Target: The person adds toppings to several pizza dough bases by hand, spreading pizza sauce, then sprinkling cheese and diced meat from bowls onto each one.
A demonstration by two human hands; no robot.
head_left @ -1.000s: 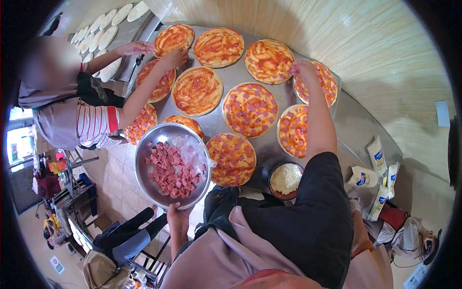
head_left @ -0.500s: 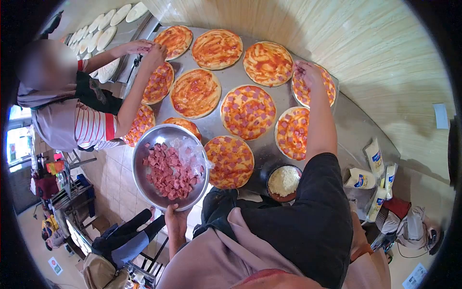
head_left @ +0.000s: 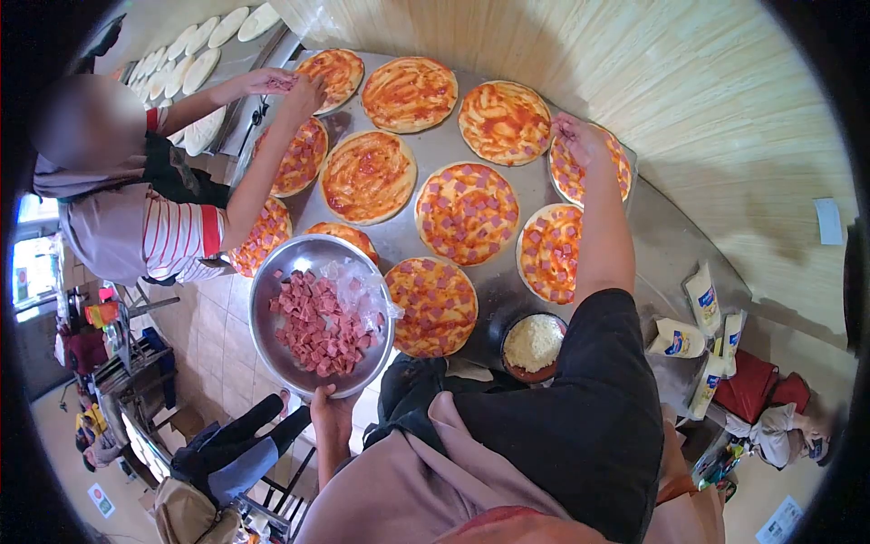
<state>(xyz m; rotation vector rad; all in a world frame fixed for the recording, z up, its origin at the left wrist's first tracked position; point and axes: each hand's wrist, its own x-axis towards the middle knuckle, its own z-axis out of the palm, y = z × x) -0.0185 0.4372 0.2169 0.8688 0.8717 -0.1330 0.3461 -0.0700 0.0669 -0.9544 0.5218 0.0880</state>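
Observation:
My left hand [head_left: 332, 419] grips the near rim of a steel bowl [head_left: 260, 313]. Inside it lie pink diced meat [head_left: 317, 322] and a clear plastic bag [head_left: 358, 292]. My right hand [head_left: 580, 140] is over the upper left edge of a meat-topped pizza [head_left: 605, 168], its fingers bent together; what they hold is too small to make out. To its left is a sauced pizza [head_left: 504, 122] with a few meat pieces at its edge. Another pizza [head_left: 467, 213] with diced meat lies mid-table, and one more [head_left: 431, 306] is right of the bowl.
A co-worker [head_left: 172, 218] stands at the left, both hands over the far left pizza [head_left: 333, 77]. A bowl of white shreds [head_left: 533, 344] sits near my body. Several packets [head_left: 678, 338] lie at the right. Dough rounds [head_left: 201, 71] rest on another table.
The co-worker's nearer hand has shifted slightly right. At the right edge, a person in the background has moved, and more red material shows. My hands are nearly unchanged.

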